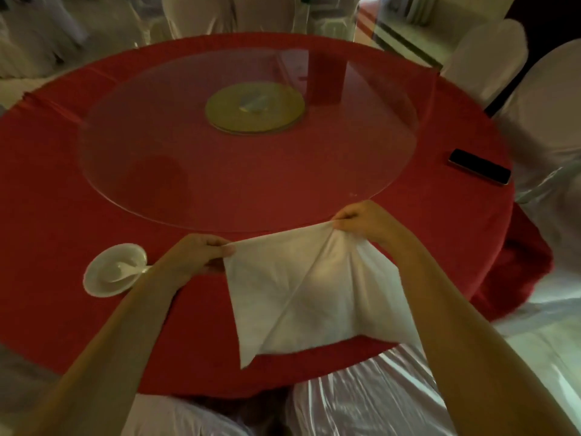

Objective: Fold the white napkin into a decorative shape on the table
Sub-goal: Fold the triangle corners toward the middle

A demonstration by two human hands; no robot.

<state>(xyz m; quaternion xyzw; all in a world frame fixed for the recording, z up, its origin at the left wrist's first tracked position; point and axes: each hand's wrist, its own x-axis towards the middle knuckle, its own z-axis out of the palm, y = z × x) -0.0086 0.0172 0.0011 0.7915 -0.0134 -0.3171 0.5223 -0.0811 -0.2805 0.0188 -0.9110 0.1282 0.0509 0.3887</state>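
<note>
— Where is our napkin (301,287)?
— Lower centre, over the near edge of the table (63,231). Our left hand (195,253) pinches one upper corner, our right hand (364,220) the other.
— Then we should hold this edge tight and lay it flat before we crease.

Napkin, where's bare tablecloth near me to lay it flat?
Bare red cloth lies under the napkin, between the glass turntable and the cloth's near edge, and rightward up to the phone. Left is tighter: the bowl sits by the left hand.
</note>
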